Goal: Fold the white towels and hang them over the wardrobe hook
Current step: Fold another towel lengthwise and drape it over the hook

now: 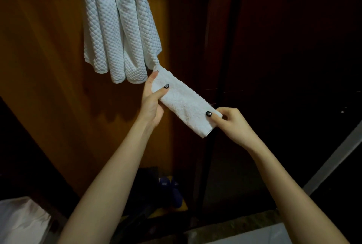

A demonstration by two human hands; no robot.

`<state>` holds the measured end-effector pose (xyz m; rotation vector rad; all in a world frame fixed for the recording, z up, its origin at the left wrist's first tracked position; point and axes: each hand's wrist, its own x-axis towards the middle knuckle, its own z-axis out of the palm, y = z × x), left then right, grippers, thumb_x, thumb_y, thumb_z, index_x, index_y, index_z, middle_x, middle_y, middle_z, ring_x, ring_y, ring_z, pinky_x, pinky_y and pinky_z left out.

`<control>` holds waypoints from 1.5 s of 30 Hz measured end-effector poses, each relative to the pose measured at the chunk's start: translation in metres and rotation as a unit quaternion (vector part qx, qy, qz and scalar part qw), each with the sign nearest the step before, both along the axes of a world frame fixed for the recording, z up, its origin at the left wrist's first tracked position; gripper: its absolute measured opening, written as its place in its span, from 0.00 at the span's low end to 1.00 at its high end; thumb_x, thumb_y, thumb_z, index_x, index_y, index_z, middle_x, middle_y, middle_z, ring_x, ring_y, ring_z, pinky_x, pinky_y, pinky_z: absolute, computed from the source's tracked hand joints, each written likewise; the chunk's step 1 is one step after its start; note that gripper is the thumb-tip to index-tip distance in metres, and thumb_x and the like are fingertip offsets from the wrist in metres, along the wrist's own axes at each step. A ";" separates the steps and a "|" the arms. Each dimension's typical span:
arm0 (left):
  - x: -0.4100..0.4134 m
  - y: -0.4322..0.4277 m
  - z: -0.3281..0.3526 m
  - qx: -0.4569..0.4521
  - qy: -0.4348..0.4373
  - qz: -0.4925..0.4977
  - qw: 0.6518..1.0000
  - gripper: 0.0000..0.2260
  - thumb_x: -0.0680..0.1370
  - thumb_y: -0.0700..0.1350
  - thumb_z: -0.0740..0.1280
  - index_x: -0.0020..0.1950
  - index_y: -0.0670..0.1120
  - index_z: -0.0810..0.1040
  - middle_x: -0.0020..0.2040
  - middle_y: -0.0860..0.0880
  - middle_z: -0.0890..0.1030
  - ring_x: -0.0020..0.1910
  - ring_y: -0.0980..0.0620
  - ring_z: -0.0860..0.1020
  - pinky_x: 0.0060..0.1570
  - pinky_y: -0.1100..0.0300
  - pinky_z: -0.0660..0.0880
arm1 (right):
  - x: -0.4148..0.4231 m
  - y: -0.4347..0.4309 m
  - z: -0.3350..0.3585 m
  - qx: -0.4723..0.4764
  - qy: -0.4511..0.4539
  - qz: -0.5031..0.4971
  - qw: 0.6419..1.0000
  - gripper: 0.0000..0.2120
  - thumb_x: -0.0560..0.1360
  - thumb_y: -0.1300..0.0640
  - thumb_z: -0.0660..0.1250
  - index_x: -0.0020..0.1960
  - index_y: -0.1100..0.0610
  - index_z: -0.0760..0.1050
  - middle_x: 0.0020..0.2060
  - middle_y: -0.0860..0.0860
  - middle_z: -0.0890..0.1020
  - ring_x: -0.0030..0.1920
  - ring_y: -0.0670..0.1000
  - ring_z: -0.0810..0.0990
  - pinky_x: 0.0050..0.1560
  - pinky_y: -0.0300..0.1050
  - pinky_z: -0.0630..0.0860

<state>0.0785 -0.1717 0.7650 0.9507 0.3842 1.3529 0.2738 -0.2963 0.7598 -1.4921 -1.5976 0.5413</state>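
A dark wooden wardrobe (49, 67) fills the background. The left hand (151, 102) and right hand (231, 124) pinch opposite ends of a folded white towel (184, 102); waffle towels (117, 28) hang just above the left hand, slippers (170, 189) far below.

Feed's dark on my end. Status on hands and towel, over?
Left hand and right hand each pinch an end of the folded white towel. Not hung yet. Quilted towels hang close above the left hand.

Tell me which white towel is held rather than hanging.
The small fluffy white terry towel, folded into a narrow strip, held at its ends by the left hand and right hand. The diamond-quilted white towels hang above.
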 end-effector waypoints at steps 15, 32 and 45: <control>0.003 0.009 0.015 -0.074 -0.071 0.018 0.995 0.30 0.77 0.32 0.62 0.74 0.56 0.63 0.66 0.43 0.74 0.61 0.42 0.78 0.60 0.43 0.75 | 0.042 0.014 0.019 0.092 0.163 -0.166 0.968 0.08 0.72 0.58 0.72 0.41 0.59 0.74 0.39 0.56 0.78 0.41 0.56 0.78 0.41 0.57 0.77; -0.096 0.017 0.142 0.061 0.089 0.219 0.970 0.25 0.76 0.35 0.67 0.71 0.52 0.70 0.59 0.51 0.79 0.51 0.53 0.81 0.40 0.61 0.79 | 0.024 0.062 0.149 0.122 0.114 0.080 0.983 0.19 0.76 0.69 0.58 0.46 0.51 0.84 0.55 0.48 0.81 0.56 0.42 0.78 0.51 0.36 0.75; -0.186 0.091 0.223 0.215 0.180 0.253 0.926 0.18 0.78 0.34 0.64 0.52 0.56 0.84 0.63 0.50 0.77 0.53 0.54 0.80 0.41 0.65 0.78 | -0.037 0.161 0.249 0.286 0.138 0.062 0.946 0.12 0.74 0.68 0.66 0.50 0.56 0.84 0.48 0.55 0.84 0.55 0.55 0.81 0.59 0.55 0.76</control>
